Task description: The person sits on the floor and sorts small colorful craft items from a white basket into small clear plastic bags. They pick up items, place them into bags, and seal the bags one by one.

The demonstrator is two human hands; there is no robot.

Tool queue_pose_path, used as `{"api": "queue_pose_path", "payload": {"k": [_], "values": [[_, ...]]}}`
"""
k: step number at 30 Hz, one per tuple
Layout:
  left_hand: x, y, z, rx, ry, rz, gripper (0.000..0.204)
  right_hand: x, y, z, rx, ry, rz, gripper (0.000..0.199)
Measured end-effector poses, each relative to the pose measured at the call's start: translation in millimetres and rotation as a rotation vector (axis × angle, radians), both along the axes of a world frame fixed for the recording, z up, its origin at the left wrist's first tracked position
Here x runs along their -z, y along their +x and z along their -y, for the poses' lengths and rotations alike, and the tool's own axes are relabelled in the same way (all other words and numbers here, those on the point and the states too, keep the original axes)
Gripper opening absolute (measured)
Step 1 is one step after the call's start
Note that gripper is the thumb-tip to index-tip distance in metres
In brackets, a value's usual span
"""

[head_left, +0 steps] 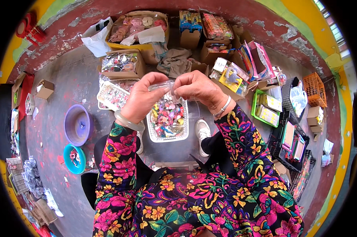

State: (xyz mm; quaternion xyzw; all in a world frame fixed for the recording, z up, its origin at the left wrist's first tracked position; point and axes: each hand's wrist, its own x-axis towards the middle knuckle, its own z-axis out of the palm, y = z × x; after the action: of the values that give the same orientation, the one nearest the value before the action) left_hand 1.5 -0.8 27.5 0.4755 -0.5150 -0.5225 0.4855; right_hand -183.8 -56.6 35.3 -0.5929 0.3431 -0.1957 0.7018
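My left hand (pixel 143 96) and my right hand (pixel 202 89) are raised close together in front of me. Both pinch a small piece of clear plastic (pixel 165 85) that looks like a little bag; its exact shape is hard to make out. Below them on the floor, between my feet, stands a white plastic basket (pixel 169 139) full of small colourful pieces (pixel 166 120). A second white basket (pixel 110 98) of small, mostly pale pieces sits to the left, partly behind my left hand.
Purple (pixel 78 125) and teal (pixel 74 158) basins are on the left. Boxes of goods line the far wall, including an open carton (pixel 123 64). At right are a green basket (pixel 267 107), a black crate (pixel 289 140) and an orange crate (pixel 314 90).
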Motion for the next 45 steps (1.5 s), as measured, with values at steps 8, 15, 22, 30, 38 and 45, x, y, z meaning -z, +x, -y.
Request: {"api": "queue_pose_path", "payload": {"k": [8,15,22,30,38,45], "values": [[10,-12,-3,-0.199,-0.183,0.405,0.009,18,9,1,0.266,-0.402,-0.093,0.015],[18,-12,2,-0.063,0.157,0.061,0.016,10,15,-11,0.242,-0.803,-0.32,0.015],[26,-10,4,0.021,0.245,-0.102,0.018,11,13,-12,0.213,-0.926,-0.388,0.013],[32,-8,4,0.034,0.251,-0.043,0.017,17,13,-12,0.114,-1.079,-0.411,0.01],[23,-10,2,-0.043,0.329,-0.104,0.015,21,18,-18,0.117,-1.247,-0.504,0.01],[18,-15,4,-0.153,0.279,-0.071,0.012,15,23,-23,0.24,-1.182,-0.49,0.013]]}}
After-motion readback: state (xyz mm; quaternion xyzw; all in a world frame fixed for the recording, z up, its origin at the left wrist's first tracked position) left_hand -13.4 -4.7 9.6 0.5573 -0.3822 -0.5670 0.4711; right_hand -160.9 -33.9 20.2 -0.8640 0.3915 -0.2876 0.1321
